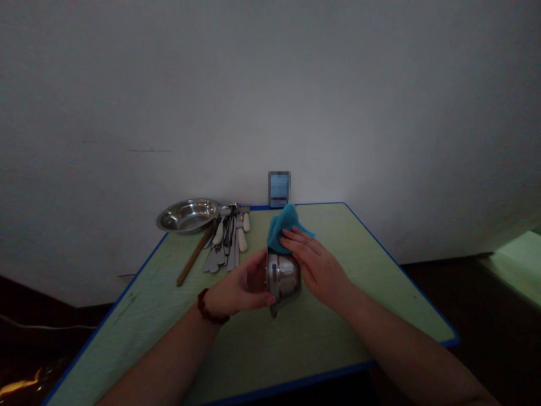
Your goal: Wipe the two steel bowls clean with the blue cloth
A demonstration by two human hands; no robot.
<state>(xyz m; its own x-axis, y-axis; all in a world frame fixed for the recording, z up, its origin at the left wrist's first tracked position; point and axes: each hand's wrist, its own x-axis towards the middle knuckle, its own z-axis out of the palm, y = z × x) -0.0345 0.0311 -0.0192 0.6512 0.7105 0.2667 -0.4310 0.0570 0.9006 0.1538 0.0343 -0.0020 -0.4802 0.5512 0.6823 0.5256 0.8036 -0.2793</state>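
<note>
A shiny metal bowl point(285, 276) is held on its side above the table, its rim turned to the left. My left hand point(243, 290) grips that rim, thumb on the near edge; its other fingers are partly hidden behind the bowl. Over the bowl's upper outer side lies a blue cloth point(281, 228), pressed there by my right hand point(315, 262). The right fingers stretch over the cloth and hold it against the metal.
On the pale green table point(338, 332) with a blue edge, an oval metal dish point(188, 216) stands at the back left. Beside it lie a pile of cutlery point(228, 237) and wooden chopsticks point(194, 256). A phone-like screen point(279, 189) leans on the wall behind.
</note>
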